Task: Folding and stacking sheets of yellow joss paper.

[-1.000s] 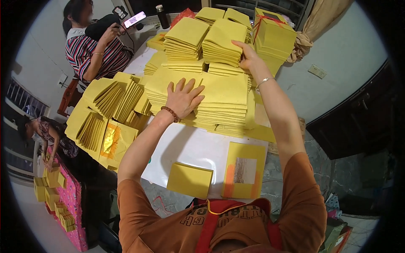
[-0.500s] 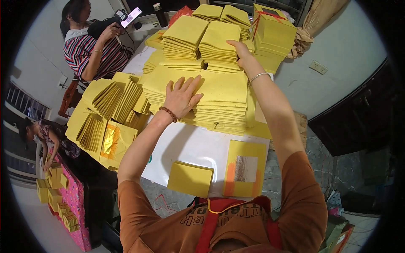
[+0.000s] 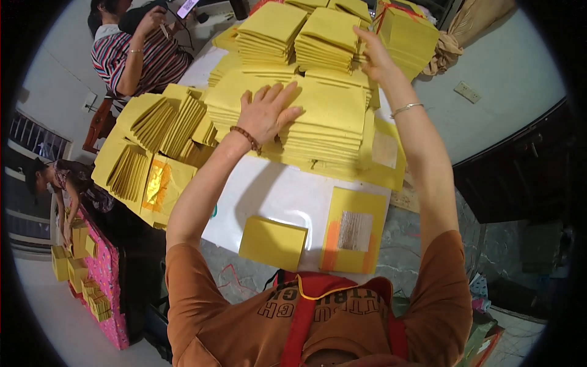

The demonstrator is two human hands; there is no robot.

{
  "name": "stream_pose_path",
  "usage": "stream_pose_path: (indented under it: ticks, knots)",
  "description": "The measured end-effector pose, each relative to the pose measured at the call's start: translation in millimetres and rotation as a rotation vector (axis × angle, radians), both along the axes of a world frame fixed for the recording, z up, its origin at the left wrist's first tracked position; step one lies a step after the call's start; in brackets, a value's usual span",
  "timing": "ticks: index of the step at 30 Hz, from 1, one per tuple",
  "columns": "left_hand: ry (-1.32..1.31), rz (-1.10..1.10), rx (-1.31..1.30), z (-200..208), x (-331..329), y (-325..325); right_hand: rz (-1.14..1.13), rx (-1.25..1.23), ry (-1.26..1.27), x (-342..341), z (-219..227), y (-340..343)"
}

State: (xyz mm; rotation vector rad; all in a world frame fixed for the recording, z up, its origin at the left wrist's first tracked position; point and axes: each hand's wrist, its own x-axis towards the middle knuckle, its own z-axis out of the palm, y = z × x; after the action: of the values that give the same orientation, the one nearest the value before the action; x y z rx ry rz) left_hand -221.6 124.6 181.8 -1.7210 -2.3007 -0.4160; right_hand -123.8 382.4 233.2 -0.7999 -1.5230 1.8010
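Head view: left hand (image 3: pixel 267 114) lies, fingers spread, on a yellow stack (image 3: pixel 333 110); right hand (image 3: pixel 377 60), fingers apart, touches a folded pile (image 3: pixel 327 29).

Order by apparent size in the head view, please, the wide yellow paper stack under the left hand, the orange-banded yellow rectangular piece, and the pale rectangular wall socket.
1. Wide yellow paper stack
2. Orange-banded yellow piece
3. Pale wall socket
The differences look clear.

1 wide yellow stack (image 3: pixel 336 113) | lies flat | 1 smaller yellow stack (image 3: pixel 324 33) | behind it
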Motion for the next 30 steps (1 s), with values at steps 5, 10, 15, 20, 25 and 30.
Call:
stream_pose_path:
  ticks: [5,10,15,20,25,30]
  knots:
    - [-0.080,-0.008,0.125,15.5,-2.1,-8.9,-0.038,0.175,0.244,84.3,-0.6,-40.8]
    - [-0.154,-0.066,0.400,20.9,3.8,-23.0,-0.258,0.071,0.174,178.9,-78.5,-72.8]
    - [-0.319,-0.303,0.518,-1.4,61.7,-36.2,-0.359,-0.145,-0.024,268.2,-160.9,-113.8]
    - [-0.072,-0.302,0.527,0.1,84.8,-34.7,-0.372,-0.257,-0.071,313.5,-193.2,-160.0]
    - [-0.280,-0.143,0.760,13.1,57.9,-25.1,-0.423,-0.310,-0.057,333.5,-199.2,-182.8]
    - [-0.925,-0.257,0.271,-16.5,129.1,-31.9,-0.410,-0.300,-0.139,337.1,-235.1,-202.5]
